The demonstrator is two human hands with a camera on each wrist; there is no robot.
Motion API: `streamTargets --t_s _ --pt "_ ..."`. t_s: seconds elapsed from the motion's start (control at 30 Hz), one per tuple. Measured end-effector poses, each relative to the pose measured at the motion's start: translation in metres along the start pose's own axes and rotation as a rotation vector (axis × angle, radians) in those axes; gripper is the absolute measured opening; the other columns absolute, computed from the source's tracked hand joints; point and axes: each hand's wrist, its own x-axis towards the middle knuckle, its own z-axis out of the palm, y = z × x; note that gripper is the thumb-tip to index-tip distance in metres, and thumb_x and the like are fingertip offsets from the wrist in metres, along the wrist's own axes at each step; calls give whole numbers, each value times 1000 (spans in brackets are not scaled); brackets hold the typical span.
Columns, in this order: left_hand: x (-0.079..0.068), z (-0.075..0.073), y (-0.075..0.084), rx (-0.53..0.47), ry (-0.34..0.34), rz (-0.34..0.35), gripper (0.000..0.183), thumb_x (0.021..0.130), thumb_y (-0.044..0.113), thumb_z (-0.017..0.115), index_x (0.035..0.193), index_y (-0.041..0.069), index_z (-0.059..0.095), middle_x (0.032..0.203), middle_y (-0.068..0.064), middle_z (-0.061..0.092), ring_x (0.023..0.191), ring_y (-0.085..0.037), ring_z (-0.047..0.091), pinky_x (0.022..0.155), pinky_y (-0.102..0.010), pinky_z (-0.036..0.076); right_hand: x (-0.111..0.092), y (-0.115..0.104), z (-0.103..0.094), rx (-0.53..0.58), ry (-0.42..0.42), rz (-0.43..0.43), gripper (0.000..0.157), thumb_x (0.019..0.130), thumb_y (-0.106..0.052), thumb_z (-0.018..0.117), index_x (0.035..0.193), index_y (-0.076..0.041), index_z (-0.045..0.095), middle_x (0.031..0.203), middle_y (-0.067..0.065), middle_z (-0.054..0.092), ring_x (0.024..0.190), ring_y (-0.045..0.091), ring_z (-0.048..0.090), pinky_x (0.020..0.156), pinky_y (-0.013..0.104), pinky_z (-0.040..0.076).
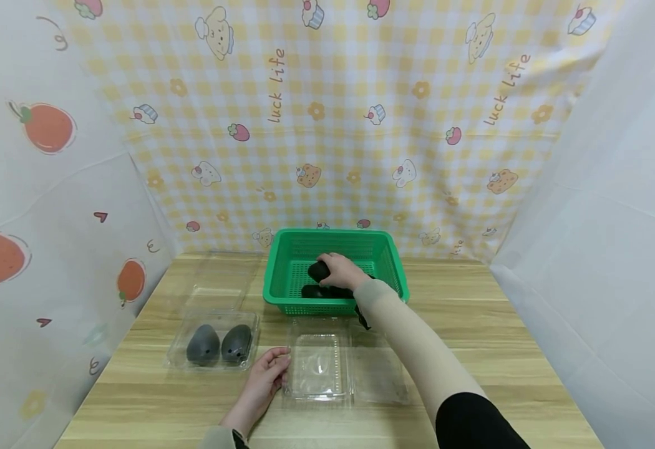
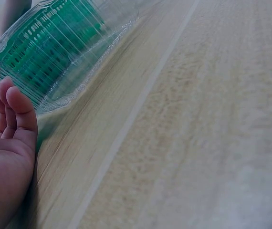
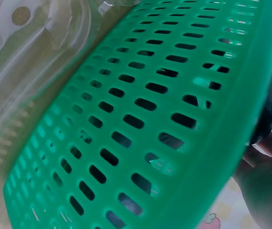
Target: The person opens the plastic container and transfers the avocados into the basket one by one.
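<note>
My right hand (image 1: pixel 343 272) reaches into the green plastic basket (image 1: pixel 335 235) and grips a dark egg-shaped fruit (image 1: pixel 319 271), which looks like an avocado. Below it in the basket lie more dark pieces (image 1: pixel 315 291), partly hidden by the hand and wrist. In the right wrist view the basket wall covers most of that hand (image 3: pixel 265 179); part of the dark fruit (image 3: pixel 268 117) shows past the rim. With thumb and fingers, my left hand (image 1: pixel 268 373) pinches the left rim of an unfolded clear plastic box (image 1: pixel 317 368). Its lid (image 1: pixel 380 374) lies flat to the right.
Left of my left hand, another clear box (image 1: pixel 177 357) holds two dark egg-shaped fruits (image 1: pixel 203 345), its lid (image 1: pixel 223 280) folded back towards the rear. All stands on a wooden table (image 1: pixel 473 324). A patterned cloth (image 1: pixel 355 149) hangs behind, with pale cloths at both sides.
</note>
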Motion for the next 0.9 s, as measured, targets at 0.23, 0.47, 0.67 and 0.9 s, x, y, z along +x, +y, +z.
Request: streamTargets --t_s 0.23,0.47,0.67,0.9 --pt "0 1 0 -1 4 -5 23 95 8 59 116 -1 53 79 2 53 64 -10 49 58 -22 44 0 1 4 -19 -12 27 63 90 -29 70 144 -12 43 139 14 48 118 29 52 93 43 46" --pt "0 1 0 0 11 -4 23 95 7 60 115 0 54 77 2 52 64 -10 49 58 -22 44 1 -2 4 -4 -28 55 63 90 -26 68 145 -11 42 140 15 46 118 29 51 91 43 46" --pt "0 1 0 -7 15 -4 21 95 7 60 114 0 54 76 2 52 63 -10 49 57 -22 44 2 -5 3 4 -47 78 63 90 -23 66 147 -12 40 144 14 43 122 29 48 92 43 45" --pt "0 2 1 -1 16 -12 24 95 8 60 116 -1 53 77 2 53 63 -10 49 58 -22 45 4 -3 7 45 -33 86 62 92 -25 66 147 -18 39 142 14 44 122 30 48 93 44 45"
